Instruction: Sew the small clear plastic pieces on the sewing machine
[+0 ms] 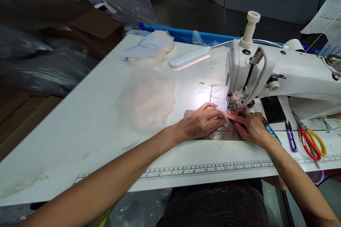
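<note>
A small sheer white fabric piece (221, 105) with pink spots lies under the needle area of a white sewing machine (239, 67). My left hand (204, 122) rests palm down at its left side, fingers laid flat and touching the fabric. From the right, my right hand (247, 126) holds the near edge of the fabric between thumb and forefinger, close to the presser foot. Both hands are over a brown taped plate (223, 134) on the machine bed. The needle tip and part of the fabric are hidden by my fingers.
Pale sheer fabric pieces (149, 99) lie left; a white paper pattern (144, 48) tops another pile. A lamp (189, 57) lights the needle. Blue snips (273, 131), purple snips (291, 137), scissors (311, 140) and a black phone (274, 109) lie right. A ruler strip (213, 168) edges the table.
</note>
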{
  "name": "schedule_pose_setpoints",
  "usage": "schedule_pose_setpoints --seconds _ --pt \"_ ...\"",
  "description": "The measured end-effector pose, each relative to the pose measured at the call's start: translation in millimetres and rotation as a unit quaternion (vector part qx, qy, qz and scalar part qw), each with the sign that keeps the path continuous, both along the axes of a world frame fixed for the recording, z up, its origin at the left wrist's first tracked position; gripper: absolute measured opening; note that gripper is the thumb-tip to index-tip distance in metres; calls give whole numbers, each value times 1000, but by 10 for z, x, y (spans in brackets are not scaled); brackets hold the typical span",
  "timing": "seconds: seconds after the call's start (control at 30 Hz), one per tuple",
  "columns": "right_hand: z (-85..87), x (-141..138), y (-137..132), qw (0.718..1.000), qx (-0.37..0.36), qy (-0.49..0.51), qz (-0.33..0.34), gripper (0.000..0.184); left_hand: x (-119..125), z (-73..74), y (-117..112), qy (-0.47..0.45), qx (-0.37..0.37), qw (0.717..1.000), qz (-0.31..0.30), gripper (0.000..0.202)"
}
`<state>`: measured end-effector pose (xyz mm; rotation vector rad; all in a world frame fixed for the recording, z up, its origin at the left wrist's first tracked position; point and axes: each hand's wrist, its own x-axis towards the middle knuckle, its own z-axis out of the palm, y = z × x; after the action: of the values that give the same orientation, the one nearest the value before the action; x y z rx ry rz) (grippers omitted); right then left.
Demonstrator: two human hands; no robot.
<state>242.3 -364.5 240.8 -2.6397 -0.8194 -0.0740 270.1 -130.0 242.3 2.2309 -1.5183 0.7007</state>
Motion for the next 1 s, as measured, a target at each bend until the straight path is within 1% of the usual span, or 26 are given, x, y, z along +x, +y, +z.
schedule_pose_setpoints --seconds 0.13,0.23,0.37,0.43,0.53,0.63,0.7,0.77,0.83,0.93,1.0 --pt "10 -5 -1 1000 6 0 12 36 -12 -24 -7 4 0 1000 6 21" --pt "31 -9 11 1000 -14 2 12 35 -12 -44 -5 19 19 1000 6 25" --pt "63 -20 38 999 -46 -3 20 39 -2 -50 5 31 39 999 -3 29" --pt "72 -30 43 999 -50 -4 18 40 2 -54 11 29 54 998 -4 29" --pt "70 -43 19 1000 -7 5 10 38 9 -70 16 14 66 998 -8 29" --pt "48 -46 -31 998 59 29 -1 38 18 -91 13 -9 40 999 -25 26" --pt "30 -45 -57 995 88 47 -8 38 23 -103 9 -18 22 999 -34 24" --pt "15 -43 -66 993 104 59 -16 36 22 -109 5 -10 18 999 -36 23" --pt "8 -45 -61 992 113 55 -23 35 15 -105 3 18 25 999 -31 23" --pt "16 -55 -42 991 125 29 -25 34 -5 -71 7 67 40 997 -26 22" --pt "35 -68 -33 992 122 18 -19 34 -20 -35 12 74 44 996 -33 23"
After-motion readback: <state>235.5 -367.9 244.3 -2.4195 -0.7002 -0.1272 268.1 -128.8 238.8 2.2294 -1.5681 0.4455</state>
